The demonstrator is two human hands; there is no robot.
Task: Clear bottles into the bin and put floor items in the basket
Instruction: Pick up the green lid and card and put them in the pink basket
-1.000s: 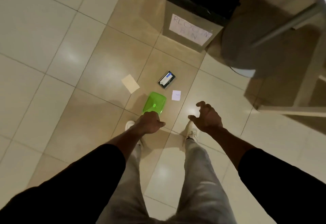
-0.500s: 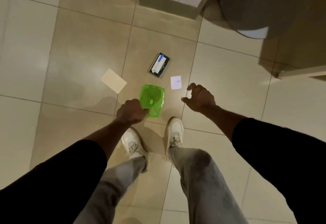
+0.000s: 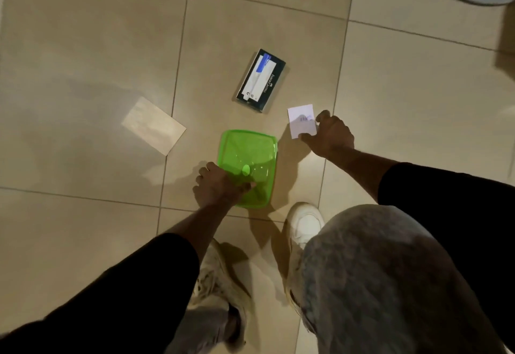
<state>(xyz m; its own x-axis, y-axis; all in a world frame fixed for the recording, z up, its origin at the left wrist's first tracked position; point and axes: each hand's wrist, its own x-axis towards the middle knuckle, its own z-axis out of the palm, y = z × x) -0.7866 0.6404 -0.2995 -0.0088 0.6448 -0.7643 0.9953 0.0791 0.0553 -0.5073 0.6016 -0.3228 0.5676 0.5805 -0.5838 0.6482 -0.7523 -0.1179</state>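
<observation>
A: What step is the person on?

B: Picking things up off the floor. The left hand is closed on the near corner of the green lid, which lies flat on the tiles.

A: And the other hand?

B: The right hand pinches the edge of the small white paper. It looks held, but the view is a bit blurry, so the grip may not be firm.

A: What else is down there?

B: A dark pen box just past the lid, and a tan card off to the left. No basket is in view.

A: What comes next?

B: Probably lifting both things, then finding the basket to drop them in.
</observation>
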